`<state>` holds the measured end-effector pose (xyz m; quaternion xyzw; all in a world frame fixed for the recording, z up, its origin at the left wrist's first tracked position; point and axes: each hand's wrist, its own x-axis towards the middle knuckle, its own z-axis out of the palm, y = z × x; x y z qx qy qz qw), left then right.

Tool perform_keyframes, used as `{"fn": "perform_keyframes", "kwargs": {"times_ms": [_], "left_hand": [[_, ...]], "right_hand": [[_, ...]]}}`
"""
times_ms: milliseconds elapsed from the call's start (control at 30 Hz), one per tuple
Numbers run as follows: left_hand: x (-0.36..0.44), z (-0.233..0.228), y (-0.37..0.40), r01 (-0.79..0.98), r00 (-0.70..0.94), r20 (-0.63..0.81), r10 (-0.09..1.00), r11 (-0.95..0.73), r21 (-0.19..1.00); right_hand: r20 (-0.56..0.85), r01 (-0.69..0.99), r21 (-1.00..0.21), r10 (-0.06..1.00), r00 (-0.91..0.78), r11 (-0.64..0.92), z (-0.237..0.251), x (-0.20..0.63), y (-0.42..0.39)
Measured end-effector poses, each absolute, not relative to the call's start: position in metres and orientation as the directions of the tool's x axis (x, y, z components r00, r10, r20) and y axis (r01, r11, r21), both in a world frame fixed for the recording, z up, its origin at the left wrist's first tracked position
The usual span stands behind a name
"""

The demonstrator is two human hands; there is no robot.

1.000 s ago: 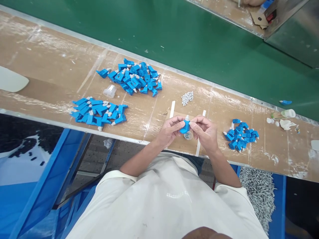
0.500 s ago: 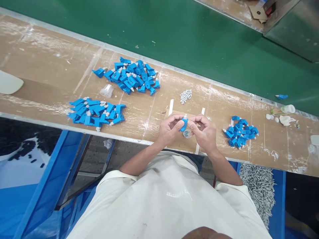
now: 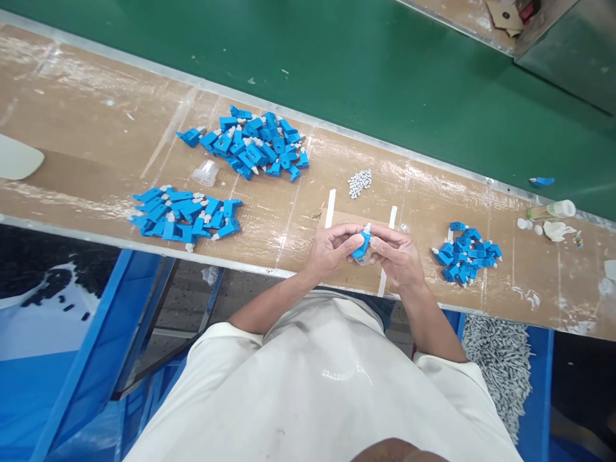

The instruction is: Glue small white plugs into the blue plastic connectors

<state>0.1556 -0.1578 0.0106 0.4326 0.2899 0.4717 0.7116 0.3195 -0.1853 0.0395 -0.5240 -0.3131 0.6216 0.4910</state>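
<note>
Head camera: left hand [image 3: 331, 250] and right hand [image 3: 400, 258] pinch one blue plastic part [image 3: 361, 244] together at the near edge of the workbench [image 3: 96, 147].
Fingers of both hands close around the white-tipped part. Blue piles lie right [image 3: 466, 253], left [image 3: 187, 214] and farther back [image 3: 253, 145], beside small white pieces [image 3: 360, 183]; beyond runs the green belt [image 3: 337, 58].

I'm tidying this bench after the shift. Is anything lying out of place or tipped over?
Yes. One blue part lies alone at the edge of the green belt, apart from the piles. A clear cup lies on its side beside the far blue pile. A small bottle lies flat near some white scraps.
</note>
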Motion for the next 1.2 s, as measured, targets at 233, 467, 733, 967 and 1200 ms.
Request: {"fn": "perform_keyframes", "kwargs": {"times_ms": [233,467,733,967,1200], "left_hand": [[0.151,0.01,-0.156,-0.355,0.427,0.059,0.902,0.107,0.929],[0.142,0.018,-0.155,-0.266,0.517,0.087,0.851,0.063,0.962],[0.076,0.028,-0.073,0.165,0.266,0.182,0.947,-0.231,0.959],[0.019,0.016,-0.009,0.49,-0.123,0.283,0.951,-0.19,0.851],[0.064,0.03,-0.113,0.403,0.085,0.134,0.987,-0.157,0.902]], "right_hand": [[-0.378,-0.296,-0.886,0.926,0.016,-0.356,0.036,0.324,-0.193],[-0.353,-0.302,-0.895,0.935,0.034,-0.327,0.04,0.315,-0.198],[-0.09,-0.05,-0.995,0.97,0.224,-0.081,0.052,0.316,-0.212],[-0.061,-0.011,-0.998,0.954,0.293,-0.06,0.048,0.335,-0.216],[0.02,0.521,-0.829,0.919,0.393,-0.204,0.053,0.407,-0.201]]}}
